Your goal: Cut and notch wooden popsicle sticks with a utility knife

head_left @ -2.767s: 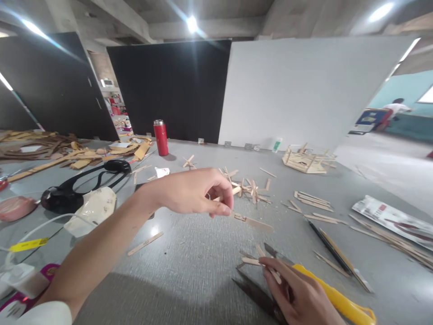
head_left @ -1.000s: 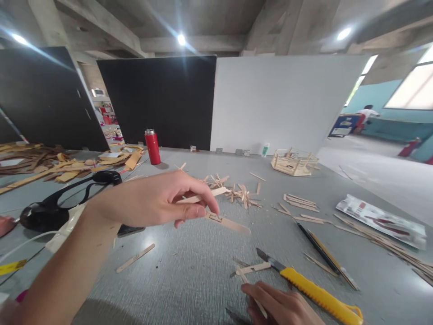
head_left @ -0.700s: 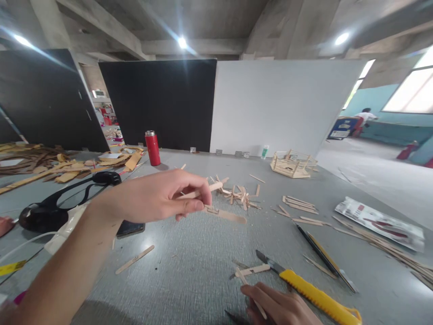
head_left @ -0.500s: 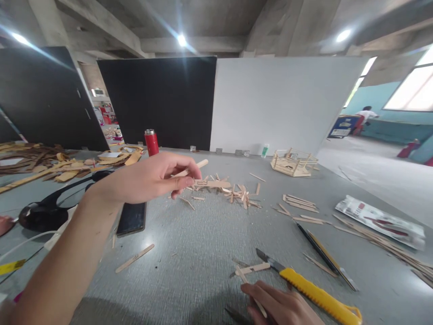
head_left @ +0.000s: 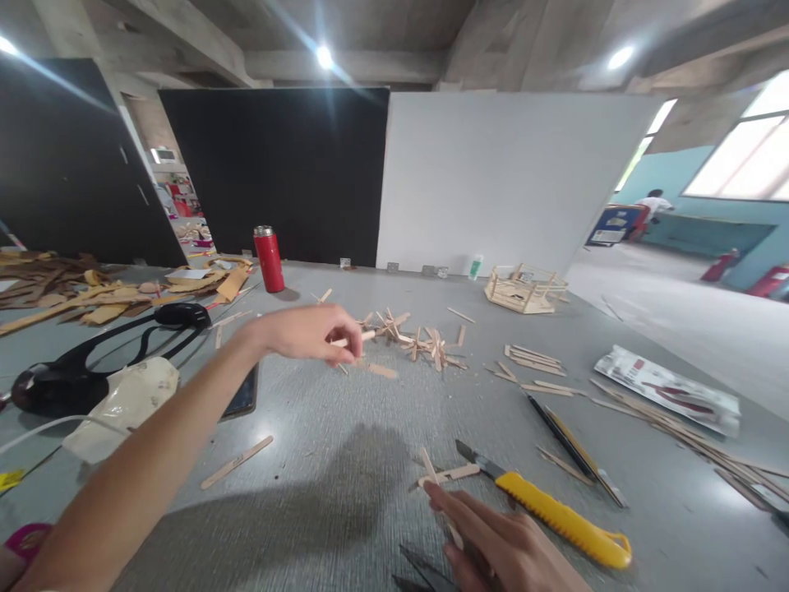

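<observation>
My left hand point(head_left: 333, 335) is closed around a craft stick point(head_left: 368, 335) whose end pokes out past the fingers, over the table's middle. Just under those fingertips is a blurred flat craft stick point(head_left: 379, 371); whether it is held or loose I cannot tell. At the bottom, my right hand point(head_left: 505, 538) pinches a narrow craft stick point(head_left: 430, 464). That one crosses a notched craft stick point(head_left: 459, 474) lying on the table. Beside it lies a yellow utility knife point(head_left: 555, 514) with its blade out. Dark pointed metal blades point(head_left: 425, 567) show partly by my right hand.
Snapped stick pieces point(head_left: 431, 347) are heaped beyond my hands. A red bottle point(head_left: 269, 261), a phone point(head_left: 242, 399) and black headphones point(head_left: 67, 370) are on the left. Toward the right are a small stick-built frame point(head_left: 523, 292), pens point(head_left: 573, 452) and a white packet point(head_left: 669, 390).
My left hand has turned knuckles-up and moved slightly; the marked craft stick at its fingertips is now lower, below the hand. My right hand keeps its pinch. The whole view has shifted a little.
</observation>
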### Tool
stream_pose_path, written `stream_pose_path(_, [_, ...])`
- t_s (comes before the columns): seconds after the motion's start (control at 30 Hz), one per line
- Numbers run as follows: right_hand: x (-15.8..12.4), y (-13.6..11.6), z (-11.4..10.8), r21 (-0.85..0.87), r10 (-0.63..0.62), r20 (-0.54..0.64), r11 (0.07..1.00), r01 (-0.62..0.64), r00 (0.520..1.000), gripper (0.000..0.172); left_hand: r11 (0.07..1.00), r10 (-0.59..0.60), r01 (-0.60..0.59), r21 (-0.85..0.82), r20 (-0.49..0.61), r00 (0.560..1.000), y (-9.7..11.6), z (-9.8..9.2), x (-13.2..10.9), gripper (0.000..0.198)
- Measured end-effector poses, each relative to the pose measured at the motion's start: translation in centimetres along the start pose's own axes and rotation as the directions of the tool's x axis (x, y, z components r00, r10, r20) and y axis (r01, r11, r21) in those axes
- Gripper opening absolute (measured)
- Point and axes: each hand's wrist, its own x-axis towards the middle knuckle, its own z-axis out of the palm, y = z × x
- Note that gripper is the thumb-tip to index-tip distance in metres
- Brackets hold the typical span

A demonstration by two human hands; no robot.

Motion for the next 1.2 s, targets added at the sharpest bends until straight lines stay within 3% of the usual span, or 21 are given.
stream_pose_path(0.1, [0.0,-0.1,-0.1,0.01,0.005,0.013,1.0,-0.006,1.0,0.042,1.0,0.02,-0.022,0.015,0.152,0.988,-1.6,2.1,2.6,0.012])
stream_pose_path(0.23, [0.0,0.0,0.0,0.039,0.001,0.021,0.999,-0.002,1.0,0.035,0.999,0.025,-0.032,0.019,0.27,0.962,-1.9,5.4,4.8,0.015])
stream_pose_path(0.4, [-0.2,0.1,0.1,0.084,0.026,-0.03,0.996,-0.024,0.999,0.029,1.0,-0.014,0.01,0.016,0.248,0.969,-0.9,7.8,5.5,0.039])
stream_pose_path(0.57, [-0.4,-0.4,-0.2,0.096,0.046,-0.044,0.995,-0.042,0.998,0.026,0.999,-0.049,0.05,-0.006,0.102,0.994,1.5,8.8,4.9,0.051])
stream_pose_path(0.63, [-0.5,-0.7,-0.2,0.096,0.053,-0.024,0.994,-0.051,0.998,0.027,0.998,-0.018,0.025,-0.065,0.103,0.994,3.0,9.3,4.7,0.045])
stream_pose_path(0.77, [-0.3,-1.5,-0.1,0.104,0.029,0.052,0.994,-0.034,0.998,0.033,0.949,0.137,-0.061,-0.311,0.228,0.964,5.5,11.4,4.9,0.031])
stream_pose_path(0.8, [-0.2,-1.6,-0.1,0.109,0.021,0.065,0.994,-0.028,0.998,0.033,0.9,0.147,-0.046,-0.434,0.202,0.968,5.8,12.0,5.0,0.026])
stream_pose_path(0.87, [0.0,-1.7,-0.2,0.114,-0.008,0.073,0.993,0.0,0.997,0.034,0.848,0.136,-0.031,-0.528,0.161,0.978,6.0,12.9,5.3,0.02])
stream_pose_path(0.93, [-0.1,-1.0,-0.3,0.035,0.026,0.048,0.999,-0.028,0.998,0.039,0.821,0.099,-0.017,-0.571,0.113,0.989,5.7,12.9,5.5,0.021])
stream_pose_path(1.03, [-0.8,1.2,-0.4,-0.204,0.255,-0.063,0.943,-0.263,0.965,0.042,0.789,0.001,0.01,-0.614,0.018,1.0,5.0,11.6,5.3,0.026])
stream_pose_path(1.2, [-2.1,4.1,-0.3,-0.328,0.514,-0.041,0.803,-0.497,0.857,0.01,0.763,-0.157,0.056,-0.644,-0.1,0.983,4.2,8.8,4.6,0.02])
